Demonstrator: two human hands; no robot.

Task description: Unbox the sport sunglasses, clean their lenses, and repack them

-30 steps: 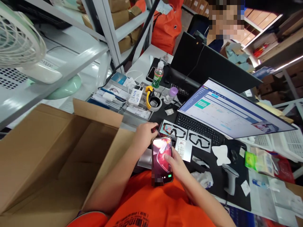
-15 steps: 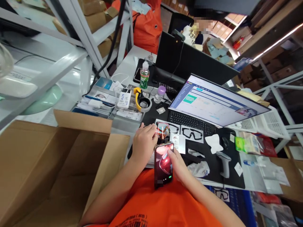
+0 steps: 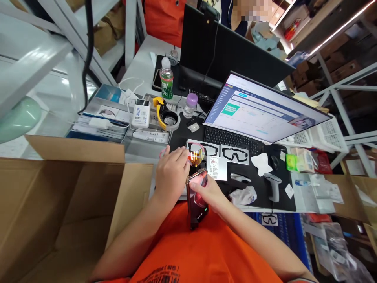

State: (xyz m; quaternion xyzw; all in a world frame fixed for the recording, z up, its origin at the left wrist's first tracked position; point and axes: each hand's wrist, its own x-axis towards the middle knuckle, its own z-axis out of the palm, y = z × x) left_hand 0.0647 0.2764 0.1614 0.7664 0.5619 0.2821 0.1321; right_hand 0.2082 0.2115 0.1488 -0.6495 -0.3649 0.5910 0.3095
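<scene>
Two hands meet at the near edge of a black desk mat: the right hand is closed around a phone, and the left hand pinches an orange-tinted lens just beyond it. Behind the lens lie goggle cards, a keyboard and a monitor. Left of the hands stands an open box; shelving rises behind.

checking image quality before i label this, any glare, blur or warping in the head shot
Head view: strong wide-angle warp, shelf posts and the monitor lean and bow; bright light strip at top right blows out; phone and the reflective lens glare orange-red; right-edge clutter is smeared; a face at the top is pixelated.
</scene>
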